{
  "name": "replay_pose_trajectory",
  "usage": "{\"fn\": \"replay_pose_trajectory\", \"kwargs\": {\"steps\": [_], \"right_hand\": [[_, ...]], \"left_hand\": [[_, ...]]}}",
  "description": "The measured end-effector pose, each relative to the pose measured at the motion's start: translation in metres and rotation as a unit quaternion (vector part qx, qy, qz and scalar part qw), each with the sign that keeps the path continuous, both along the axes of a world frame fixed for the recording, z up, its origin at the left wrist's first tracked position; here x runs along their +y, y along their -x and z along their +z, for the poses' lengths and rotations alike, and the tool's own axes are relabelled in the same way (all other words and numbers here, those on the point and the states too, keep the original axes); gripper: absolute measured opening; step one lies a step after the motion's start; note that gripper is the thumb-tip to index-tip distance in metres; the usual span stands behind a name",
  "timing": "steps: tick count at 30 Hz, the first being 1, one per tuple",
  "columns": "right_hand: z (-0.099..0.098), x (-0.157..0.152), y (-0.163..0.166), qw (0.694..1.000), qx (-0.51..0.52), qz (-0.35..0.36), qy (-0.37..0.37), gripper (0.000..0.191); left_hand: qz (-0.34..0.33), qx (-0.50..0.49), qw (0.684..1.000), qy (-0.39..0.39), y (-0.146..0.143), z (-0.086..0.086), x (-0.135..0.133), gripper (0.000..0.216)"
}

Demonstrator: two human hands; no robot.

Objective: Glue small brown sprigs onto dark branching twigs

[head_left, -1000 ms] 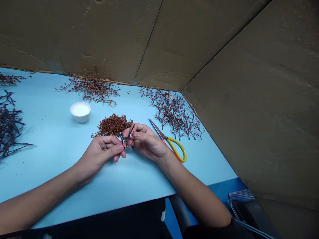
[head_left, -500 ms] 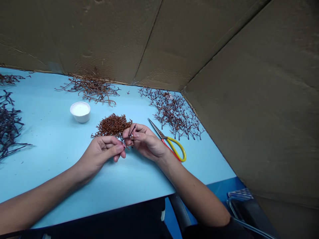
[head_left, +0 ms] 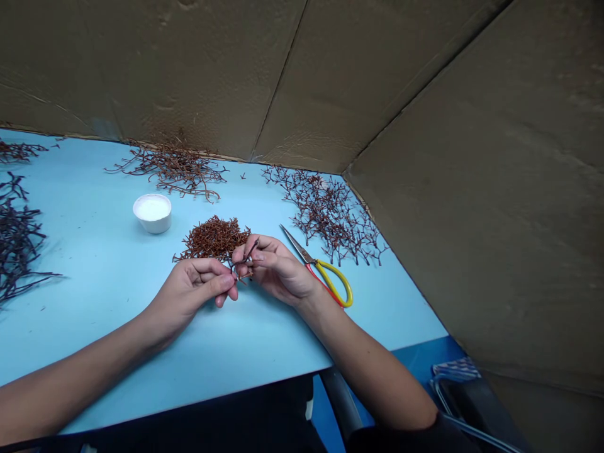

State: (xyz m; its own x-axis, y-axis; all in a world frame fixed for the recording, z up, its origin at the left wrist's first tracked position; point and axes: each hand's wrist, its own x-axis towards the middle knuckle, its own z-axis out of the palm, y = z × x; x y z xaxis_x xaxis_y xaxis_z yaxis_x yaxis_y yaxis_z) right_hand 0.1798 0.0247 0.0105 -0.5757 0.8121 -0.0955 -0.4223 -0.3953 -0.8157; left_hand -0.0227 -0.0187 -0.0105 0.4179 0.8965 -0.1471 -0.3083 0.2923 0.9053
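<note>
Now the right hand (head_left: 278, 267) pinched the dark twig (head_left: 246, 257), its tip tipped slightly higher; the curled left hand (head_left: 198, 288) perhaps touched its lower end, though that was hard to tell; beyond lay brown sprigs (head_left: 212, 239), scissors (head_left: 333, 283) and a white cup (head_left: 151, 212).

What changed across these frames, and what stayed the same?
The dark twig at the fingertips of the right hand tilted slightly, its upper end swinging toward the right of the view. Nothing was visibly taken or let go. The left hand stayed beside it. The scissors, white cup and brown twig pile stayed where they were.
</note>
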Motion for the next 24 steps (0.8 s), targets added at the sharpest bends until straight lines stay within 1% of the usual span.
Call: {"fn": "replay_pose_trajectory", "kwargs": {"steps": [4, 10, 14, 19, 24], "right_hand": [[0.0001, 0.0001, 0.0004, 1.000, -0.012, -0.005, -0.009, 0.024], [-0.0005, -0.0008, 0.0033, 1.000, 0.003, -0.004, -0.026, 0.020], [-0.0016, -0.0031, 0.0057, 1.000, 0.003, -0.003, -0.014, 0.026], [-0.0019, -0.0042, 0.0066, 1.000, -0.008, -0.004, -0.013, 0.025], [-0.0005, -0.0043, 0.0064, 1.000, 0.001, 0.006, -0.018, 0.027]], "left_hand": [[0.001, 0.004, 1.000, 0.000, -0.0004, 0.0012, -0.0002, 0.029], [-0.008, 0.003, 1.000, -0.002, -0.0009, 0.0003, -0.0005, 0.028], [-0.011, 0.000, 1.000, 0.005, -0.0014, -0.0012, -0.0008, 0.028], [-0.017, 0.002, 1.000, 0.002, -0.0007, -0.0003, -0.0022, 0.029], [-0.020, 0.002, 1.000, 0.001, -0.0002, -0.0009, -0.0015, 0.028]]}}
